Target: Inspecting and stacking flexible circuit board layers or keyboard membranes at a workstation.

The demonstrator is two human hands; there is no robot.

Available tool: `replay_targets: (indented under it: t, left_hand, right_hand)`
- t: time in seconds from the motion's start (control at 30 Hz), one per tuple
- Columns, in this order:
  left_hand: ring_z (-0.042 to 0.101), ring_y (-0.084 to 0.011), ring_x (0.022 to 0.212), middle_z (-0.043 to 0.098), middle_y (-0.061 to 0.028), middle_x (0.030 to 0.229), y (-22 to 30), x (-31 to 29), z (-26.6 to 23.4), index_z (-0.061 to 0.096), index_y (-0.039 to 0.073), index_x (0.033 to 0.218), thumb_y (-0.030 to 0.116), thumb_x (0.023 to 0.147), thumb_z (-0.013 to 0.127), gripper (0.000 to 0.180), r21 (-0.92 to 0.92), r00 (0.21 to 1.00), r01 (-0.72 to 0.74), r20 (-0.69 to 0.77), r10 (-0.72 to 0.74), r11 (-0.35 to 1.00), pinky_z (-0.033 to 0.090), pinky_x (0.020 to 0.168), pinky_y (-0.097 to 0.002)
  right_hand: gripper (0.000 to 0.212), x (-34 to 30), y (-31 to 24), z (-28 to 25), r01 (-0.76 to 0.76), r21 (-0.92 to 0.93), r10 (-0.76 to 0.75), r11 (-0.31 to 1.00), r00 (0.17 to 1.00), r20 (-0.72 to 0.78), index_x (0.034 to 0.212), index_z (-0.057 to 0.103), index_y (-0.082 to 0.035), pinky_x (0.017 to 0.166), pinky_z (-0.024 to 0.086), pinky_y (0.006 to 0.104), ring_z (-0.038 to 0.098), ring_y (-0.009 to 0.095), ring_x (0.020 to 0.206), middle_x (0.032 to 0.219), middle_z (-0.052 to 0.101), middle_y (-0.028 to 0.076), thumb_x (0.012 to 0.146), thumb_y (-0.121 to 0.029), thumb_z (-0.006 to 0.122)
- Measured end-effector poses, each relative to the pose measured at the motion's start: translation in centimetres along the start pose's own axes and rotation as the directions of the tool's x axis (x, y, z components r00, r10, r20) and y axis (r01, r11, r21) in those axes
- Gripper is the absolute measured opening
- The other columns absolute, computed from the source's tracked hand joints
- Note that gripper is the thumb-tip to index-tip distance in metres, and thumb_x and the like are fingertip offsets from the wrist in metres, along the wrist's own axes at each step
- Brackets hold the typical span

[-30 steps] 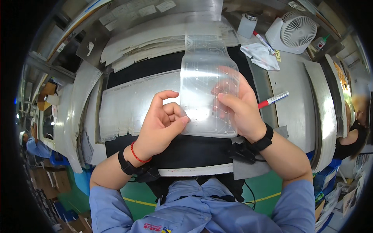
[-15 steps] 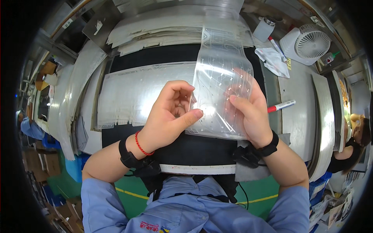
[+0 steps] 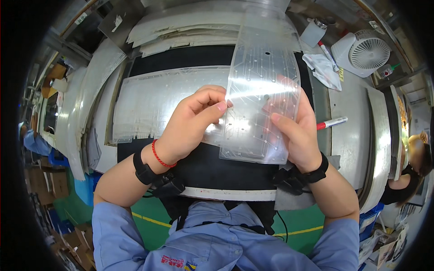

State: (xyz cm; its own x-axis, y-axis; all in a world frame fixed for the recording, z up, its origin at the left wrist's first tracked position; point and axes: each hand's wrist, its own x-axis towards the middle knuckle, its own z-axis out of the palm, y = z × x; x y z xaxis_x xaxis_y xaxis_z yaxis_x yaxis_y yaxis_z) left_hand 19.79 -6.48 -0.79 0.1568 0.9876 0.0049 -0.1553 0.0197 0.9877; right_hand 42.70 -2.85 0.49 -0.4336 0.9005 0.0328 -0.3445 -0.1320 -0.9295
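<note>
Head view: both hands are raised over a black work mat (image 3: 190,58) and hold one clear flexible sheet (image 3: 264,81), printed with fine traces and dots. The sheet stands tilted up off the bench, its lower edge near the person's wrists and its top reaching toward the far edge of the bench.

Left hand (image 3: 192,122): fingers curled, thumb and forefinger pinched on the sheet's left edge. A red cord and a black strap circle the wrist.

Right hand (image 3: 296,135): grips the sheet's right side, thumb on the front face, fingers showing dimly through the film behind (black wrist strap here too).

Flat on the mat beneath lies another clear sheet (image 3: 153,104). Right of the hands lies a red-capped marker (image 3: 331,123); farther back sit a white cloth (image 3: 323,70) and a small white fan (image 3: 364,52).
</note>
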Motion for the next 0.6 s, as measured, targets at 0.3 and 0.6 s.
replay_targets:
  t: [0.3, 0.6]
  left_hand:
    - [0.049, -0.0084, 0.082, 0.057, -0.0004, 0.105, 0.66, 0.20, -0.10, 0.065, 0.001, 0.107, 0.018, 0.098, 0.052, 0.023, -0.050, 0.995, 0.023, 0.094, -0.018, 0.998, 0.042, 0.079, -0.0238]
    - [0.047, -0.0059, 0.078, 0.054, 0.0037, 0.088, 0.03, 0.19, -0.16, 0.061, 0.005, 0.099, 0.020, 0.099, 0.052, 0.018, -0.181, 0.993, 0.109, 0.072, -0.097, 0.978, 0.039, 0.074, -0.0214]
  right_hand:
    - [0.065, -0.08, 0.09, 0.13, -0.001, 0.050, 0.001, 0.999, 1.000, 0.016, 0.144, 0.029, -0.005, 0.051, 0.047, 0.0243, 0.062, 0.015, 0.072, 0.100, 0.060, 0.011, 0.087, -0.002, 0.060]
    - [0.064, -0.21, -0.46, 0.23, -0.048, 0.136, 0.040, 0.990, 0.998, 0.056, 0.143, 0.030, -0.004, 0.049, 0.047, 0.0248, 0.062, 0.016, 0.071, 0.102, 0.061, 0.012, 0.087, -0.003, 0.061]
